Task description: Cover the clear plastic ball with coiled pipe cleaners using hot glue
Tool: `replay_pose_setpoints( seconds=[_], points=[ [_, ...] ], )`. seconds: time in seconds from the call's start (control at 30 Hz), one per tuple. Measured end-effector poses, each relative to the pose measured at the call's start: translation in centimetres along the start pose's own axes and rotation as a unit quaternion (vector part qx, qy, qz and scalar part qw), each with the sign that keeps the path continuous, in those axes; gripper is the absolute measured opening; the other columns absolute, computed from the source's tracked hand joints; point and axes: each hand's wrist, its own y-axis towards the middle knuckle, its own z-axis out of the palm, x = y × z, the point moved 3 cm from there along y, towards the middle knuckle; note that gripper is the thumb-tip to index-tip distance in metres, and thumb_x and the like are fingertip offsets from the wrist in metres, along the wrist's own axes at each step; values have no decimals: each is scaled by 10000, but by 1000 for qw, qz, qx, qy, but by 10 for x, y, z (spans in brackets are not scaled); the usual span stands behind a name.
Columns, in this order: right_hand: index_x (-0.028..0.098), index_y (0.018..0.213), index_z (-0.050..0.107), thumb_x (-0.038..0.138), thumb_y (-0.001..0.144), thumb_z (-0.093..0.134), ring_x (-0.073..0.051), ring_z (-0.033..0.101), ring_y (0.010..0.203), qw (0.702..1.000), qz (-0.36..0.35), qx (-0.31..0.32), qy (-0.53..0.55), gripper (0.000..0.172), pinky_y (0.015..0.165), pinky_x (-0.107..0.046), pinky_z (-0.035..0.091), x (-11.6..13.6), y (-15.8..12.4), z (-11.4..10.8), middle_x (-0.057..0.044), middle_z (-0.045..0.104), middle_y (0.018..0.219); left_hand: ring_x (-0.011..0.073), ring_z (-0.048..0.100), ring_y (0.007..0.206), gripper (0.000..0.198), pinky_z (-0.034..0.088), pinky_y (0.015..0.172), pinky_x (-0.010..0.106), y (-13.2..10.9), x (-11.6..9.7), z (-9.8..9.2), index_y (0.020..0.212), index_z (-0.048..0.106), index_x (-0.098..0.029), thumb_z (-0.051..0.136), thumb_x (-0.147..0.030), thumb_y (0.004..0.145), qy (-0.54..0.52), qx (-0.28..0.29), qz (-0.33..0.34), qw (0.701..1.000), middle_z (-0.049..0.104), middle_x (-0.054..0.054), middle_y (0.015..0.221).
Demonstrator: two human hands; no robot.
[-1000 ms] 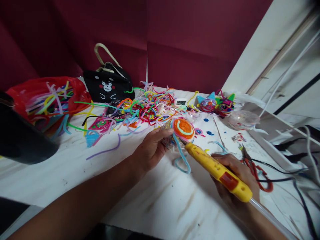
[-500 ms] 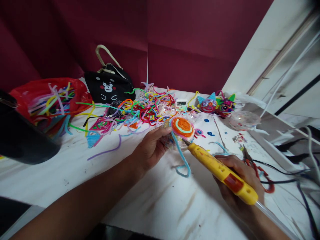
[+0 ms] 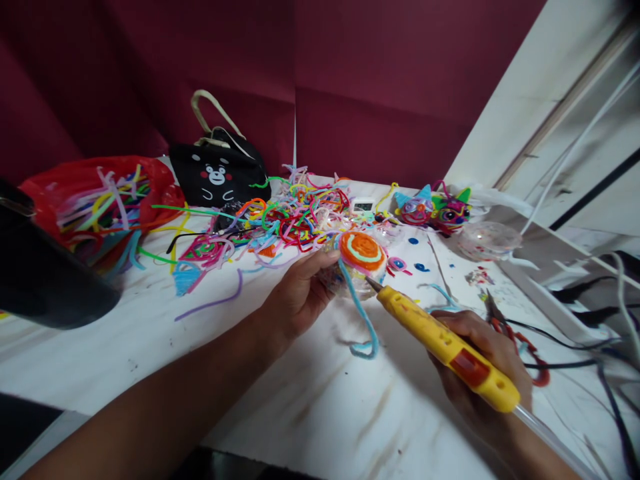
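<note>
My left hand [image 3: 299,291] is closed around a clear ball wrapped with an orange, white and green spiral of pipe cleaner [image 3: 361,255]. A light blue pipe cleaner [image 3: 361,319] hangs from the ball down to the table. My right hand [image 3: 483,363] grips a yellow glue gun [image 3: 440,343] with a red trigger. Its metal tip sits just below the spiral, close to the blue strand.
A heap of coloured pipe cleaners [image 3: 285,220] lies behind the ball. A red bag [image 3: 95,193] of pipe cleaners and a black bear tote [image 3: 217,175] stand at the back left. Two finished cat-face balls [image 3: 433,210], a clear ball [image 3: 487,240] and red-handled pliers [image 3: 520,347] lie right.
The glue gun's tip has drawn back slightly from the spiral. My left hand has turned the ball a little, and the blue strand's loop has swung lower on the table.
</note>
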Motion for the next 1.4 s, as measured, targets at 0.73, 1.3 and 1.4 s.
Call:
replay_pose_setpoints(
  seconds=[0.73,1.3,1.4],
  points=[
    [271,948,623,321,866,582,-234,673,750,1000,15,-7,18,104,688,-351,516,7,1,7,-39,687,889,130,681,686,127,536,691,228,-4,16,2,821,707,-109,724,-116,696,26,38,-14,999,752,39,766],
    [255,1068,556,214,846,633,-180,645,704,998,14,-45,39,238,531,-267,488,2,-6,6,-11,644,865,127,681,703,156,534,686,225,-5,15,0,843,716,-102,741,-135,692,36,37,-23,998,754,42,788],
    [251,1048,567,255,841,644,-213,662,794,998,18,-51,26,220,566,-290,508,-3,-7,6,-33,653,913,136,690,710,178,543,700,237,-4,13,1,874,719,-98,727,-128,698,36,35,-13,999,759,46,799]
  ],
)
